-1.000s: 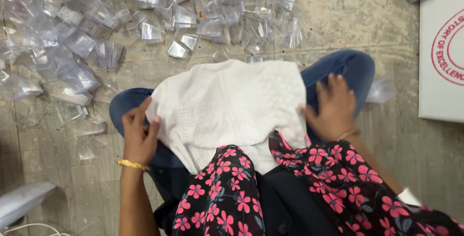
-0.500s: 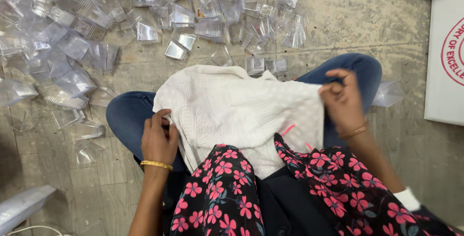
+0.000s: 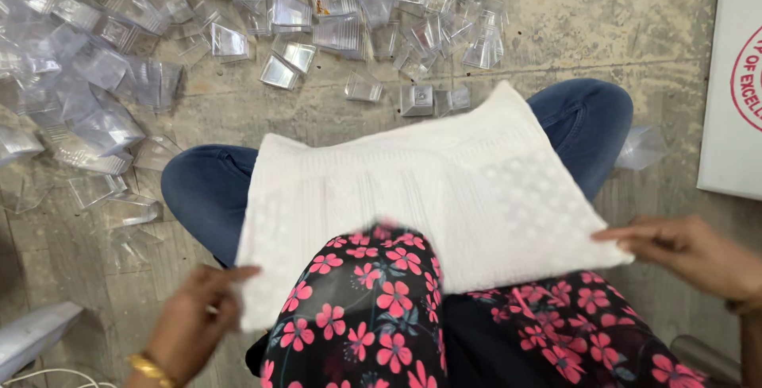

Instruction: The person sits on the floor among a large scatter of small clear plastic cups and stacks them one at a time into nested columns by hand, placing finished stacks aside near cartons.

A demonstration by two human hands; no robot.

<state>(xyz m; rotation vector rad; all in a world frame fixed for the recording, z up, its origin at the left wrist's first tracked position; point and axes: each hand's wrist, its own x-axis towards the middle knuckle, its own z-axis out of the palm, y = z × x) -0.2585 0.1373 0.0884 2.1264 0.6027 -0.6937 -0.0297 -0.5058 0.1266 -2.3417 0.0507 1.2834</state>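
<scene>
From the head camera, a white cloth point(image 3: 429, 197) lies spread across the person's lap, over the blue jeans point(image 3: 587, 118). The left hand point(image 3: 194, 320) pinches the cloth's near left corner; the right hand point(image 3: 698, 249) pinches its near right corner. Clear plastic boxes point(image 3: 294, 15) lie scattered over the floor point(image 3: 587, 23) beyond the knees.

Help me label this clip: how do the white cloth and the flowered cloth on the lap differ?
The white cloth is plain, textured knit; the flowered cloth is black with pink blossoms. The white cloth is spread flat across the knees, with the left hand and right hand at its near corners; the flowered cloth drapes untouched. Both rest on the lap.
</scene>
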